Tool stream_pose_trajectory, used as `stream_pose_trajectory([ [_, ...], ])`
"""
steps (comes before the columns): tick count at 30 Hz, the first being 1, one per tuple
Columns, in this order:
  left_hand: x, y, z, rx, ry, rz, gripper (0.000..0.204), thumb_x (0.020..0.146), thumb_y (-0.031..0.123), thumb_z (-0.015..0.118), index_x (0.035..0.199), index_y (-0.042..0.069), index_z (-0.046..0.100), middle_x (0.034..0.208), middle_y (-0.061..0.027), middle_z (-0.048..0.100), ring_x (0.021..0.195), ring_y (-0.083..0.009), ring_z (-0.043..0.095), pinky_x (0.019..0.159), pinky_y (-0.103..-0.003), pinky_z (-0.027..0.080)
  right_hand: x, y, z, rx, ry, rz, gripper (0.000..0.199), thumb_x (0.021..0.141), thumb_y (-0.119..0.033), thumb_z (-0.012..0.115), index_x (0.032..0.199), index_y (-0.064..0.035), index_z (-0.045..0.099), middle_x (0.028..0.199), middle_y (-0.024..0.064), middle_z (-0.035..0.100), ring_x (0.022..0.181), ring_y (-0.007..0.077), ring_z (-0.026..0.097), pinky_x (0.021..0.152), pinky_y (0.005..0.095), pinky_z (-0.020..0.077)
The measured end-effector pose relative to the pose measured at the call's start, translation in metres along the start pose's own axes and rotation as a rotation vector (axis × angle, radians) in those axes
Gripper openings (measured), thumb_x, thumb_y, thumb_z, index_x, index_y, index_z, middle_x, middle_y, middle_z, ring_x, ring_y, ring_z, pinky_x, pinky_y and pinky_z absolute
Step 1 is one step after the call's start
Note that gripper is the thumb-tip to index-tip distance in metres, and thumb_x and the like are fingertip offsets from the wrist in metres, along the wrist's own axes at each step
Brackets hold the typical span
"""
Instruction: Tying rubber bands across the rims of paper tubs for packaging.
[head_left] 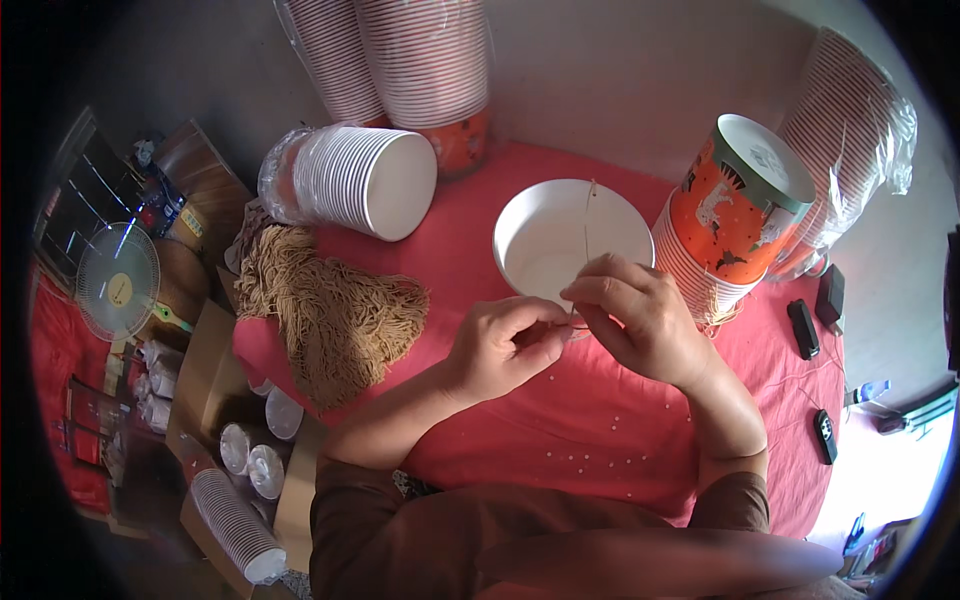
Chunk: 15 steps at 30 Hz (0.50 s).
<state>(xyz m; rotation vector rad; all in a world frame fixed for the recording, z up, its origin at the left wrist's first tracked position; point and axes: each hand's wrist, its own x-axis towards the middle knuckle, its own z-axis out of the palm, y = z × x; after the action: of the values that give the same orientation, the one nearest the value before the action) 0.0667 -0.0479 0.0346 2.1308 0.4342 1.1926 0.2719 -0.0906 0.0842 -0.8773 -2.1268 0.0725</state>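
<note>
A white paper bucket (pixel 528 240) stands on the red cloth in front of me, its open top facing up. A thin tan cord (pixel 586 225) hangs from a small hole near its far rim and runs down across the opening to my fingers. My left hand (pixel 505 345) pinches the cord at the bucket's near side. Close against it, my right hand (pixel 645 318) pinches the cord a little higher, covering part of the near rim. The exact spot between the fingertips is partly hidden. To the left lies a large bundle of tan cords (pixel 345 320).
Orange printed buckets (pixel 722 225) stand upside down in a stack at right. Plastic-wrapped bucket stacks (pixel 425 60) rise behind, and another stack (pixel 385 185) lies sideways. Small white bits dot the red cloth (pixel 480 435). A cardboard box (pixel 215 360) with cups stands lower left.
</note>
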Motion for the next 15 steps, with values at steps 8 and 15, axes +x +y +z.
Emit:
stream_pose_trajectory([
  [8,-0.003,-0.013,-0.009,-0.489,0.009,-0.294,0.007,0.096,0.003,0.061,0.102,-0.002,0.063,0.086,-0.0014,0.067,0.075,-0.0035,0.061,0.064,-0.019,0.048,0.001,-0.001,0.001,-0.039,0.033,-0.113,0.028,0.076,-0.011,0.077,0.102,-0.007,0.066,0.09,0.0077,0.065,0.077,0.0264,0.068,0.067,0.0376,0.0553],
  [15,0.0,-0.007,-0.007,-0.531,0.0,-0.301,0.008,0.096,0.002,0.062,0.102,-0.003,0.063,0.088,-0.0033,0.068,0.079,-0.0053,0.063,0.068,-0.02,0.052,-0.003,0.001,0.008,-0.145,0.034,-0.109,0.025,0.077,-0.013,0.076,0.1,-0.0064,0.067,0.086,0.0063,0.066,0.072,0.0248,0.067,0.063,0.0375,0.0529],
])
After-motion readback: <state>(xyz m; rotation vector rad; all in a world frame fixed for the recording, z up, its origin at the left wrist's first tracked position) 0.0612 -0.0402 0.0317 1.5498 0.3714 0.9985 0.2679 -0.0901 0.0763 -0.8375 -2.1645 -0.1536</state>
